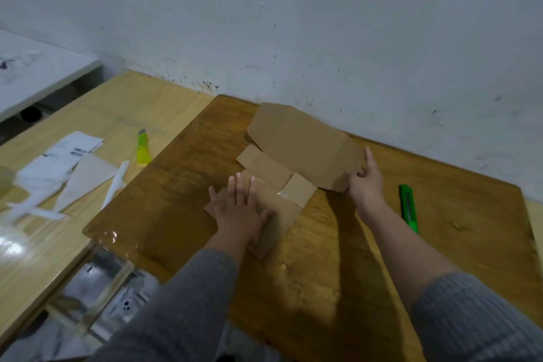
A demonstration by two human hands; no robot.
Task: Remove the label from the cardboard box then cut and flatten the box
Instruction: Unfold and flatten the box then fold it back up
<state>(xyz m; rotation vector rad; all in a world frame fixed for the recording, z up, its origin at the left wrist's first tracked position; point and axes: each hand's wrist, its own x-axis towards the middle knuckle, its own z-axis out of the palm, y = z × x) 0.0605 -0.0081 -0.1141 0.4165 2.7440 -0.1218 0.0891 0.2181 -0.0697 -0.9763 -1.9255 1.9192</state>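
The brown cardboard box (296, 144) lies unfolded on a dark wooden board (338, 258), its far panel still raised off the surface. My left hand (239, 209) presses flat, fingers spread, on the near flap. My right hand (365, 182) grips the raised panel's right edge. A green utility knife (409, 208) rests on the board just right of my right forearm. Torn white label pieces (63, 161) lie on the lighter table to the left.
A yellow-green utility knife (143, 148) sits on the light wooden table (97, 114) near the board's left edge. Clear tape scraps (110, 239) hang at the board's near left corner. A white wall runs close behind the box. A white table stands far left.
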